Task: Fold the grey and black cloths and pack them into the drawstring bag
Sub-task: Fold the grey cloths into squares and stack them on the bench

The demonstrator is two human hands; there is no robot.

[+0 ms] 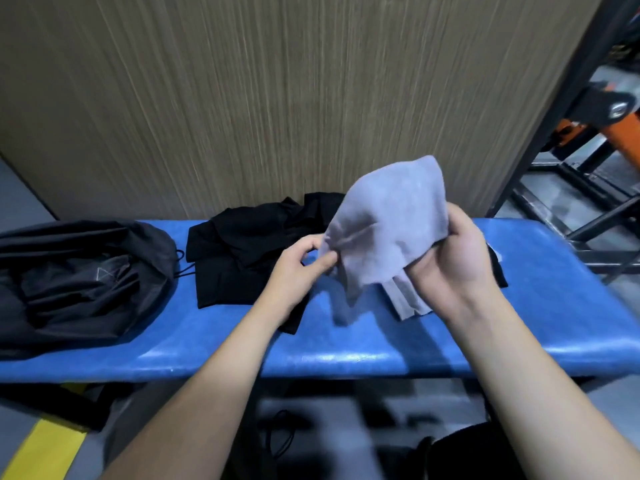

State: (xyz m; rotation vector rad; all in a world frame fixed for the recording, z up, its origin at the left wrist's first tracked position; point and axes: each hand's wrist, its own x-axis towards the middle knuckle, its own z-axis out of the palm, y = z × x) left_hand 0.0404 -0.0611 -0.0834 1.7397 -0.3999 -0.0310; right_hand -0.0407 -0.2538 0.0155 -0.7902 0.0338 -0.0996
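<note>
A grey cloth [388, 230] is held up above the blue padded bench [346, 348], bunched and partly draped. My right hand [453, 258] grips its right side, with the cloth hanging over the fingers. My left hand [301, 268] pinches the cloth's left edge between thumb and fingers. A crumpled black cloth [242, 251] lies on the bench behind and under my hands; part of it shows past my right wrist. The dark drawstring bag [76, 275] lies slack at the left end of the bench, its cord toward the black cloth.
A wood-grain panel [277, 98] stands right behind the bench. Black metal frames and orange equipment [588, 140] stand at the right. Dark objects lie blurred on the floor below the bench, and a yellow floor stripe [45, 452] runs at the lower left.
</note>
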